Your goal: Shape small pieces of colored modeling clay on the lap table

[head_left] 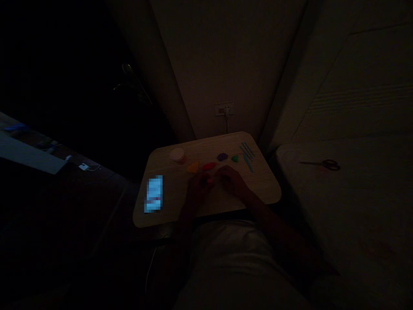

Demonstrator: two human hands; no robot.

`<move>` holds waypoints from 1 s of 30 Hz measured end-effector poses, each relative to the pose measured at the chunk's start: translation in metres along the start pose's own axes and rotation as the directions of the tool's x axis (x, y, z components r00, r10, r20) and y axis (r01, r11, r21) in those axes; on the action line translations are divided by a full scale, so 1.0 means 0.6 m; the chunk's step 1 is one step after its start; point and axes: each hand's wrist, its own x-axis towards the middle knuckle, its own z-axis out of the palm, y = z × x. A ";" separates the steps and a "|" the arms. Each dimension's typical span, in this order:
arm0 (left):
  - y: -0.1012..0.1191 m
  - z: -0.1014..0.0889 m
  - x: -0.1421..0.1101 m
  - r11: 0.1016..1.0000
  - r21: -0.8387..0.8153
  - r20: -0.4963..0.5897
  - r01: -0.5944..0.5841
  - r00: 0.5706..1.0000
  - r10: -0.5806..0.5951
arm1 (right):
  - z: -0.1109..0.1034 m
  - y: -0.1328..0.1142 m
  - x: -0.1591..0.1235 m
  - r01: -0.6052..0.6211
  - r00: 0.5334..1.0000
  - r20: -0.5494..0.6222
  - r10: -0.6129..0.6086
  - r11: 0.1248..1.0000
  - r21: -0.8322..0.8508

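Observation:
Dim light covers the small wooden table (174, 193), where both hands are close together near the middle. My left hand (198, 187) has its fingers curled round a small reddish piece of modelling clay (209, 181). Beside it, my right hand (231, 178) is closed with bent fingers; what it pinches, if anything, is lost in the dark. Just beyond the hands lie a red clay lump (208, 165) and an orange one (192, 167). Farther right are a purple lump (222, 156), a green lump (235, 159) and a teal modelling tool (248, 163).
A round pale tub (177, 156) stands at the table's back left, and a lit, blurred-out phone (153, 193) lies at the left. Thin striped sticks (247, 150) rest at the back right. Scissors (326, 164) lie on the surface to the right. A wall socket (224, 109) holds a plug.

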 end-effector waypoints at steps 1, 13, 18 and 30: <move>0.001 -0.001 0.000 1.000 0.003 0.002 -0.013 1.000 0.013 | 0.000 -0.002 0.000 0.012 0.999 0.030 -0.012 1.000 -0.002; 0.001 -0.002 -0.005 0.992 -0.112 -0.001 0.052 0.999 -0.053 | 0.005 -0.007 -0.001 0.010 0.994 0.110 0.003 0.993 -0.119; 0.004 -0.003 0.001 0.998 -0.025 0.062 -0.062 0.996 0.063 | 0.007 -0.005 0.000 -0.026 0.997 0.072 0.041 0.979 -0.202; -0.004 -0.014 -0.009 0.995 0.058 -0.201 -0.078 0.976 0.088 | 0.002 -0.001 -0.003 -0.004 0.995 0.099 0.023 0.983 -0.184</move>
